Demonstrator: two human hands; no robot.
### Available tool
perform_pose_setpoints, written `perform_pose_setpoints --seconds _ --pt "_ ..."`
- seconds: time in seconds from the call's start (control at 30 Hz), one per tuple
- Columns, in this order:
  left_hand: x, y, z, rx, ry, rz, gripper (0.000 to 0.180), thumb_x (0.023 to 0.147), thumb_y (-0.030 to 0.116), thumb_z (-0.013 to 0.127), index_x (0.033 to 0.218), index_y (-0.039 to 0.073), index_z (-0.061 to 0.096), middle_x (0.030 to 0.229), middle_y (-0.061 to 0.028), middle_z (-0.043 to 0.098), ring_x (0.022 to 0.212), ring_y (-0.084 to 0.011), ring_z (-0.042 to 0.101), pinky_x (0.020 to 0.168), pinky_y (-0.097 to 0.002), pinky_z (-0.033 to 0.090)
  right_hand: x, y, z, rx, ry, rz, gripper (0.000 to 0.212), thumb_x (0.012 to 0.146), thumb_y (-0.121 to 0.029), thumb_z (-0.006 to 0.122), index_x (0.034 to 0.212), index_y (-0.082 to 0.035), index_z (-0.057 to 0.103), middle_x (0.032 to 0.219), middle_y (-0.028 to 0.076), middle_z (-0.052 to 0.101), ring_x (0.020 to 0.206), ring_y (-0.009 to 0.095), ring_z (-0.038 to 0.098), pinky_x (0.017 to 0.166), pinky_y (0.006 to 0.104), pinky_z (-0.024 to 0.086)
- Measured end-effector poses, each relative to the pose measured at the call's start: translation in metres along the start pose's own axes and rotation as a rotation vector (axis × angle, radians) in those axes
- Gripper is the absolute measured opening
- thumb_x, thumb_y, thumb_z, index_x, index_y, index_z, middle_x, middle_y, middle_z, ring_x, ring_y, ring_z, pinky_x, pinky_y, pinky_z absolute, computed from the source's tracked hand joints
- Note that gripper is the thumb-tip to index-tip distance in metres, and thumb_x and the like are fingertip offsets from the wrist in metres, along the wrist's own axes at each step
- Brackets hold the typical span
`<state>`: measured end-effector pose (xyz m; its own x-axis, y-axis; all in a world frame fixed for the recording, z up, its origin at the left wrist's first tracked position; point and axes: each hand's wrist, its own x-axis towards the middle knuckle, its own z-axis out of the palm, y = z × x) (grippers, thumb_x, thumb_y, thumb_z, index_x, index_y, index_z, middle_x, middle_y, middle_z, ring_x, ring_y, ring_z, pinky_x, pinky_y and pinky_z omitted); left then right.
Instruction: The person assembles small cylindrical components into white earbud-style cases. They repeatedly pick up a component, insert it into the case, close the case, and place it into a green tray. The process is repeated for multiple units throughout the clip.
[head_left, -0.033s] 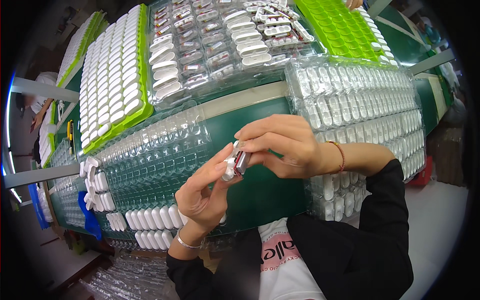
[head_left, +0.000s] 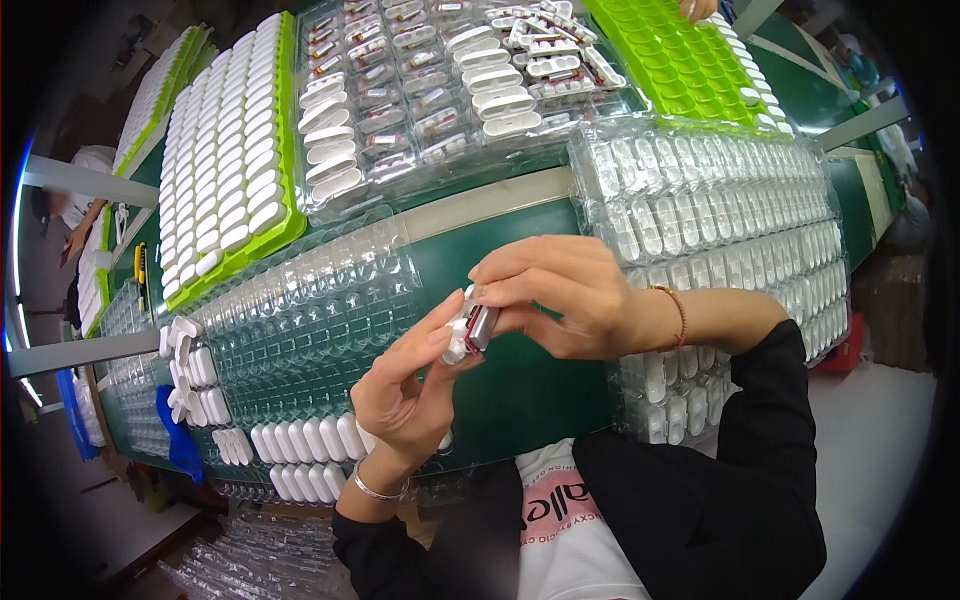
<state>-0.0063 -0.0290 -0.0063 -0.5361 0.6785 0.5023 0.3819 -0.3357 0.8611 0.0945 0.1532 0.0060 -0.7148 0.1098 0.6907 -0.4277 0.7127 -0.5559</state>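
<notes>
Between left hand [head_left: 405, 400] and right hand [head_left: 575, 300], 1 small white-and-silver piece [head_left: 482, 326], both hands pinched closed on it.

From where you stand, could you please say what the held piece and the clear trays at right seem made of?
Held piece: its white part looks like smooth plastic, being evenly opaque; its silver part is shiny, perhaps metal or foil. Clear trays: likely thin glossy plastic, see-through with bright highlights.
</notes>
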Motion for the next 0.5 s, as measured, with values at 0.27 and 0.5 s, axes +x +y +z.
perform_pose_setpoints --seconds 0.27,0.5 --pt "0.005 0.009 0.001 -0.135 0.075 -0.278 0.025 0.083 -0.01 0.068 0.104 -0.005 0.056 0.112 -0.0273 0.066 0.103 -0.0269 0.067 0.087 -0.0332 0.056 0.007 -0.001 -0.004 0.195 -0.116 0.175 0.028 0.072 -0.004 0.076 0.096 -0.005 0.064 0.09 0.01 0.061 0.083 0.029 0.061 0.069 0.0359 0.05" --pt "0.007 0.0 0.0 -0.11 0.041 -0.403 0.03 0.087 -0.008 0.065 0.114 -0.007 0.052 0.119 -0.0237 0.063 0.107 -0.0225 0.065 0.09 -0.0306 0.055 0.008 0.013 -0.002 0.222 -0.2 0.324 0.026 0.072 0.005 0.074 0.096 -0.002 0.066 0.088 0.01 0.064 0.077 0.022 0.06 0.066 0.0309 0.047"
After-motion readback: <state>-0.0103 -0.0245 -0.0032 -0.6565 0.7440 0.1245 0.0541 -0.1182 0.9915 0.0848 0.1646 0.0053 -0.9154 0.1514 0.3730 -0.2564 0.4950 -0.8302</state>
